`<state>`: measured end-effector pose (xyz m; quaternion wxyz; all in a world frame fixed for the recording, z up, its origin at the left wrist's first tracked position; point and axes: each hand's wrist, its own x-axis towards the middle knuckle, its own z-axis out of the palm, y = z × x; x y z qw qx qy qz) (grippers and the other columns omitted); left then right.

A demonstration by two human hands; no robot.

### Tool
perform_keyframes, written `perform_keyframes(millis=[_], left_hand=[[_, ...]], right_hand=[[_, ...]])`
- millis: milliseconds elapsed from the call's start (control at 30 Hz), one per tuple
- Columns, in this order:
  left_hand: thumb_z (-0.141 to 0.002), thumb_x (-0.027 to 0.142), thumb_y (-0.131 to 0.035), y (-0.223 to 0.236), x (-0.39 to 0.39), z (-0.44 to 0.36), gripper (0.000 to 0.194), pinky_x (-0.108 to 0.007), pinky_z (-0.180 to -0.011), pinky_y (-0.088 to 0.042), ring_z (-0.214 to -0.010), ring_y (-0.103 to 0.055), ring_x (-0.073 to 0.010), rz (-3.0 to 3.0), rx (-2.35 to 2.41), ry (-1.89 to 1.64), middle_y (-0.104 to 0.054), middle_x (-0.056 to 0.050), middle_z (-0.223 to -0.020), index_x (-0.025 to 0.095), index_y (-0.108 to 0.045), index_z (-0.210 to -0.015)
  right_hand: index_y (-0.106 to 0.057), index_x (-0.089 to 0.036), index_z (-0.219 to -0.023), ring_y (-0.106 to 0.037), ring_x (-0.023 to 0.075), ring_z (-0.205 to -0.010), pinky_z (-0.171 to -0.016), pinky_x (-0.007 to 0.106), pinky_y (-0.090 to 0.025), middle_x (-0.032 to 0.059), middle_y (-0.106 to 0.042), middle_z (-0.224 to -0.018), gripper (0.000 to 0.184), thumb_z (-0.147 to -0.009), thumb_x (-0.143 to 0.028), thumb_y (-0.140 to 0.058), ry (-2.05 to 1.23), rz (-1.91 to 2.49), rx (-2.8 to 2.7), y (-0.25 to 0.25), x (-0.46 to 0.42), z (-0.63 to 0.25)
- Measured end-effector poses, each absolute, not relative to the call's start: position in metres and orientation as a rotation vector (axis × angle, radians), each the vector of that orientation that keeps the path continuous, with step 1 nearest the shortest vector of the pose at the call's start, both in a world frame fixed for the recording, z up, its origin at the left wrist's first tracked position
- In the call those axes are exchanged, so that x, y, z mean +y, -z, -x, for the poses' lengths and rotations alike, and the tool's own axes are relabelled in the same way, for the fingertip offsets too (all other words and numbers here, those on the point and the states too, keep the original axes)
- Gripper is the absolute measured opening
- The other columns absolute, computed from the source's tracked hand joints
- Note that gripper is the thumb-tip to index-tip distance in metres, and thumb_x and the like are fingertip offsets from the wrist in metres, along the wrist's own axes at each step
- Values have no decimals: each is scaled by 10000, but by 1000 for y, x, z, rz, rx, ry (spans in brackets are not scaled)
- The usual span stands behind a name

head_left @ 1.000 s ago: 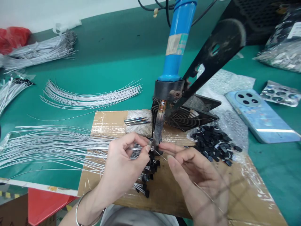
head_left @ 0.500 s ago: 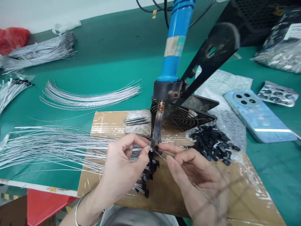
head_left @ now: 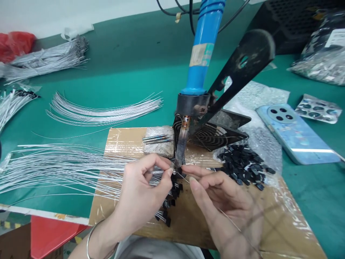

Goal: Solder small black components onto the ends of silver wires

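My left hand pinches a thin silver wire between thumb and forefinger, its end held at the tip of the soldering iron. The iron, with a blue handle, stands tilted in a black stand. My right hand pinches a fine strand of solder wire and touches it to the same tip from the right. Below the tip lie wires with small black parts on their ends, on a taped cardboard sheet.
A fan of loose silver wires spreads left over the green table; more wire bundles lie behind. A heap of black parts sits right of the iron, beside a blue phone. A sponge block holds spare tips.
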<state>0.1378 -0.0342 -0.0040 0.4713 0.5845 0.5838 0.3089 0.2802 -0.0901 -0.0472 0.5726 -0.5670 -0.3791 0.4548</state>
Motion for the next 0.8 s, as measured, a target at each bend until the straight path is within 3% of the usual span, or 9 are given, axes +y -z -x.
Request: perform_keyframes(millis=[267,500,667,800], left_hand=[[-805,143,-626,5,-32,-139,95,-229,-569,-471,-745,-668,-171,-1434,1474,-716,-740,-48,-824,171,-644,-716],[-812,142,-623,5,-33,-138,101,-238,-595,-491,-762,-676,-178,-1430,1453,-729,-737,-50,-827,172,-643,-718],[-816,146,-626,3,-33,-138,102,-237,-577,-480,-741,-671,-175,-1433,1452,-728,-736,-52,-818,167,-646,-718],[-821,142,-620,5,-34,-138,108,-234,-577,-473,-738,-664,-170,-1458,1440,-734,-731,-47,-812,169,-647,-720]], right_hand=[[-617,-263,-732,-720,167,-1026,-908,243,-558,-8,-767,-1072,188,-892,-204,-695,-1061,1340,-895,47,-91,-280],[-627,-253,-733,-728,179,-1001,-886,263,-570,6,-773,-1052,176,-855,-169,-723,-1051,1325,-908,48,-89,-279],[-640,-264,-749,-725,144,-1001,-888,214,-559,-25,-769,-1058,175,-867,-161,-718,-1045,1304,-913,47,-89,-278],[-636,-269,-748,-717,166,-1014,-911,252,-554,-14,-765,-1063,173,-879,-182,-708,-1053,1326,-879,47,-91,-277]])
